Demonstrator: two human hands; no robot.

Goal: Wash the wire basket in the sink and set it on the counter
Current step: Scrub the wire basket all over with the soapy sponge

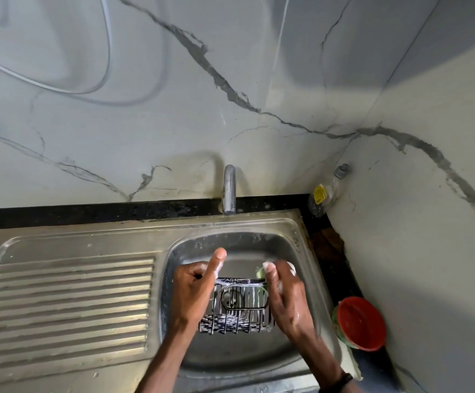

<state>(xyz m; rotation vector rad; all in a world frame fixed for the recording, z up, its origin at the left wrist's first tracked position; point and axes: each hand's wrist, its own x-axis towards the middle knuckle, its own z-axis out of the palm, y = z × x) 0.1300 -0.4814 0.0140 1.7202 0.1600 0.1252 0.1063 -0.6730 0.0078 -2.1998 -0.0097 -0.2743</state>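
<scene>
The chrome wire basket (237,310) is held over the steel sink bowl (191,251), its top rim coated with white foam. My left hand (195,285) grips the basket's left end, thumb stretched up along the rim. My right hand (283,293), soapy, holds a green scrub pad (260,272) against the basket's right upper corner. Much of the pad is hidden behind my fingers. The drain shows through the basket wires.
A steel tap (228,191) stands behind the bowl, with no water running. A ribbed drainboard (66,302) lies to the left. On the black counter, a clear bottle (325,195) leans in the back corner and a red bowl (361,323) sits to the right.
</scene>
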